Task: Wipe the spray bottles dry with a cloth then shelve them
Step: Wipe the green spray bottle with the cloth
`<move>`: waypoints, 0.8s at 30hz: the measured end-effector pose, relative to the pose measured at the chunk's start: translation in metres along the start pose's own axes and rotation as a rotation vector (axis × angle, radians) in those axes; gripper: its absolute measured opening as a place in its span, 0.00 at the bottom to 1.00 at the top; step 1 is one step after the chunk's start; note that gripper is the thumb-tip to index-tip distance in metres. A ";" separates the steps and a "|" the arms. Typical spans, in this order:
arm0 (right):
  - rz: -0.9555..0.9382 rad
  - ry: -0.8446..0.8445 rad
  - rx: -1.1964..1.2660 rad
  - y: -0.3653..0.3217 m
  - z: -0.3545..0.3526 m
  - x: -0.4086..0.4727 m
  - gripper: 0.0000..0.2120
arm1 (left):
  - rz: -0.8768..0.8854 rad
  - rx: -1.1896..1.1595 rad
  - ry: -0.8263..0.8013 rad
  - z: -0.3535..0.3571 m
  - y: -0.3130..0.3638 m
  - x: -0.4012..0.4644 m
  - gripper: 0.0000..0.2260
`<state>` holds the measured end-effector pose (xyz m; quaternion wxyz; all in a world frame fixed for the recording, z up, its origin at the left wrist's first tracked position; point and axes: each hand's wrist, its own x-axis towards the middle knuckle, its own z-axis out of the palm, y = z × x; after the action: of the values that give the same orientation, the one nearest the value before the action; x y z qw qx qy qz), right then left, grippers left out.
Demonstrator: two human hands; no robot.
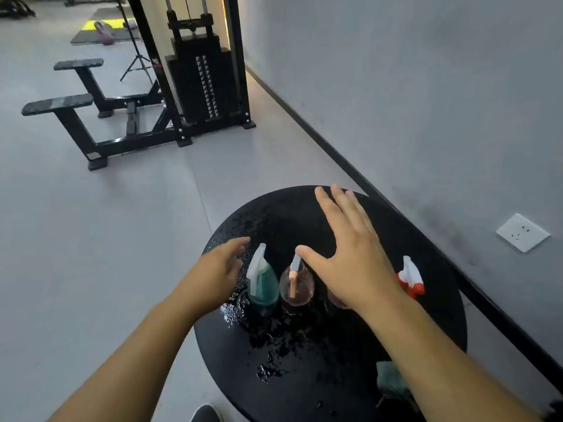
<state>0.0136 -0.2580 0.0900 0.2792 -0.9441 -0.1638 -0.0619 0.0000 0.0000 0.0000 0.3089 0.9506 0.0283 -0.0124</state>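
Three spray bottles stood on wet black round table (426,269): green bottle (262,284) at table's 9 o'clock, pink bottle (297,284) just right of it, red-triggered bottle (411,277) at 3 o'clock. Fourth, pinkish, mostly hidden under right hand (350,254). Right hand hovered over bottles, fingers straight and spread wide, holding nothing. Left hand (221,269) just left of green bottle, fingers loosely curled, empty. Cloth (390,380) at table's 5 o'clock, partly under right forearm. Gym machine (195,80) at 11 o'clock on floor.

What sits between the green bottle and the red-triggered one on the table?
In the head view, the pink bottle stands beside the green bottle; then the right hand hovers, hiding another pinkish item before the red-triggered bottle.
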 end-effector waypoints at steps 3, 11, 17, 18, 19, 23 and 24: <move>0.000 -0.010 -0.015 0.004 0.004 0.002 0.43 | -0.092 -0.089 -0.110 0.009 -0.010 0.002 0.22; -0.010 -0.017 -0.005 0.012 0.008 -0.001 0.43 | -0.099 -0.340 -0.248 0.018 -0.008 0.010 0.17; -0.001 -0.028 -0.006 0.018 0.006 0.000 0.43 | -0.155 -0.442 -0.206 0.025 -0.010 0.016 0.15; 0.001 -0.037 -0.010 0.019 0.006 0.000 0.43 | -0.163 -0.459 -0.197 0.026 -0.011 0.016 0.14; 0.000 -0.041 -0.013 0.020 0.006 0.000 0.43 | -0.165 -0.486 -0.192 0.028 -0.013 0.017 0.13; -0.007 -0.062 -0.021 0.021 0.008 0.000 0.44 | -0.190 -0.568 -0.142 0.037 -0.024 0.019 0.07; -0.006 -0.068 -0.022 0.021 0.008 0.000 0.44 | -0.213 -0.584 -0.118 0.039 -0.026 0.018 0.09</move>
<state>0.0209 -0.2698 0.0727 0.2626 -0.9483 -0.1754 -0.0325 0.0165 -0.0005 -0.0475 0.5669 0.8110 0.1122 -0.0913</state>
